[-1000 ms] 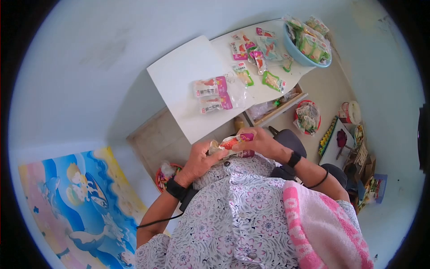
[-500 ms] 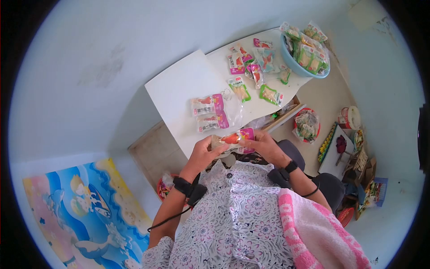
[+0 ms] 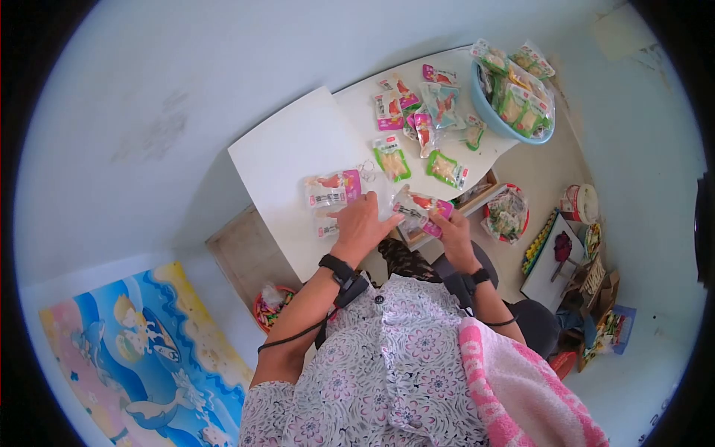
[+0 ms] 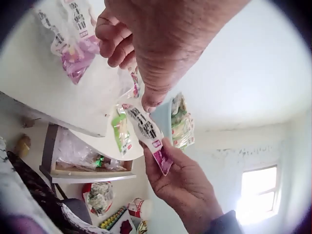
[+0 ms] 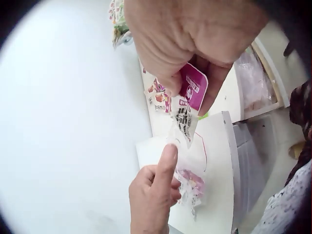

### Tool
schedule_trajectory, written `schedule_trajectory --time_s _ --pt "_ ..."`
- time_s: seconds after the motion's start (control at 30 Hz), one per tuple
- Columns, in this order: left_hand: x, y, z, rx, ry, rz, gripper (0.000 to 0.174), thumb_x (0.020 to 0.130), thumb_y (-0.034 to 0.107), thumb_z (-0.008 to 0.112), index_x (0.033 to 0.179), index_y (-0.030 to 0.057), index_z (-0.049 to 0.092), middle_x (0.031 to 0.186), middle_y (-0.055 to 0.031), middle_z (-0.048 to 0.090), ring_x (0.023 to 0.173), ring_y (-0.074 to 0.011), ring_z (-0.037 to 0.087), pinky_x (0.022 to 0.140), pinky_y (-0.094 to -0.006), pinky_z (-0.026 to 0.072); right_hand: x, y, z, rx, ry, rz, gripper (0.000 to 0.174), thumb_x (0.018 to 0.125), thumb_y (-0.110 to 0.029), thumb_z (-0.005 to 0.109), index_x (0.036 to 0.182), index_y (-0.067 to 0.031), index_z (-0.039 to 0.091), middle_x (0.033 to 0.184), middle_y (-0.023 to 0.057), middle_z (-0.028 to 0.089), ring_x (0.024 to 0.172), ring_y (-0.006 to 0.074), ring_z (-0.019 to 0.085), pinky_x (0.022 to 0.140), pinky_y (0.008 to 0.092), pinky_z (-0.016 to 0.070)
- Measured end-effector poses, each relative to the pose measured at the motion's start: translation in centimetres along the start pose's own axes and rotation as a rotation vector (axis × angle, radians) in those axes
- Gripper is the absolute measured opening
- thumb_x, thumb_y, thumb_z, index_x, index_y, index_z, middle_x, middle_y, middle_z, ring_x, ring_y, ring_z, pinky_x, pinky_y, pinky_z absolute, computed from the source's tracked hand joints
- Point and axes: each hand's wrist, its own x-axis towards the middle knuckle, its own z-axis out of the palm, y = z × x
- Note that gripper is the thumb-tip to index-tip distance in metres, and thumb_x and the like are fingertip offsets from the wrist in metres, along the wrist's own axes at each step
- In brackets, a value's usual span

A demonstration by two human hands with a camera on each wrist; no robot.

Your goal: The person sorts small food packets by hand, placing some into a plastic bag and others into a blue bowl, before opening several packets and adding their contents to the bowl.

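My right hand (image 3: 458,242) pinches the purple end of a clear, printed pouch with reddish contents (image 3: 418,207); the thumb lies on one face in the right wrist view. My left hand (image 3: 359,229) hangs over the table edge with its thumb extended toward the pouch's pale end and its other fingers loosely bent. In the left wrist view that thumb tip overlaps the pouch (image 4: 141,122); whether they touch, I cannot tell. Beside the left fingers, a similar packet (image 3: 331,188) lies on the white table (image 3: 279,149), with another (image 3: 326,225) partly hidden by the hand.
Several purple and green packets lie farther back, near a blue basin (image 3: 495,123) heaped with packets. Below the table edge are an open drawer (image 3: 477,195) and a red basket (image 3: 526,216). Another basket (image 3: 261,309) stands at lower left.
The left hand has let go of the pouch and moved up toward the table packets. My right hand has carried the pouch slightly right, tilting its purple end downward.
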Motion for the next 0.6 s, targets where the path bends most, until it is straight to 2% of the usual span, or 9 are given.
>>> schedule_trajectory --time_s 0.07,0.17,0.27,0.4,0.5,0.6 --pt "0.6 0.3 0.6 0.031 -0.047 -0.015 0.041 0.082 0.039 0.073 0.087 0.0019 0.057 0.076 -0.0167 0.065 0.072 -0.0356 0.066 0.061 -0.0468 0.0506 1.1 1.0 0.0 -0.013 -0.056 0.016 0.030 0.097 -0.016 0.063 0.123 0.0002 0.062 0.111 0.0024 0.068 0.093 0.0086 0.065 0.084 0.0262 0.0546" --pt "0.4 -1.1 3.0 -0.017 0.026 0.013 0.029 0.086 0.030 0.068 0.085 0.0031 0.056 0.074 -0.0175 0.064 0.067 -0.0376 0.064 0.060 -0.0490 0.0485 1.2 0.2 0.9 -0.021 -0.119 0.102 0.029 0.097 -0.017 0.063 0.122 -0.0013 0.063 0.112 0.0024 0.068 0.095 0.0086 0.065 0.083 0.0271 0.0548" --pt "0.1 -0.6 2.3 -0.083 0.040 -0.036 0.017 0.085 0.020 0.063 0.085 0.0036 0.057 0.074 -0.0181 0.064 0.068 -0.0387 0.063 0.060 -0.0498 0.0481 1.6 -0.6 1.6 -0.040 -0.211 0.135 0.030 0.097 -0.018 0.064 0.121 -0.0009 0.063 0.112 0.0024 0.068 0.095 0.0086 0.065 0.081 0.0276 0.0551" --pt "0.1 0.9 1.1 -0.130 0.071 -0.061 0.014 0.086 0.018 0.062 0.085 0.0054 0.058 0.073 -0.0171 0.064 0.068 -0.0385 0.063 0.060 -0.0502 0.0479 2.4 -1.4 2.9 -0.213 -0.311 0.168 0.030 0.097 -0.018 0.063 0.122 -0.0008 0.063 0.110 0.0022 0.069 0.093 0.0090 0.064 0.079 0.0278 0.0545" --pt "0.1 1.4 0.9 -0.153 0.089 -0.071 0.013 0.087 0.017 0.062 0.086 0.0059 0.057 0.073 -0.0169 0.064 0.068 -0.0384 0.063 0.060 -0.0501 0.0479 3.4 -2.8 4.5 -0.449 -0.439 0.168 0.031 0.096 -0.014 0.061 0.124 -0.0013 0.062 0.111 0.0026 0.069 0.095 0.0088 0.063 0.083 0.0274 0.0526" --pt "-0.4 1.4 0.6 -0.158 0.105 -0.069 0.012 0.087 0.016 0.061 0.086 0.0059 0.055 0.073 -0.0168 0.063 0.069 -0.0382 0.063 0.059 -0.0497 0.0478 5.7 -0.7 5.3 -0.344 -0.573 0.167 0.024 0.092 -0.010 0.059 0.112 0.0002 0.066 0.095 0.0011 0.068 0.084 0.0066 0.060 0.070 0.0249 0.0486"
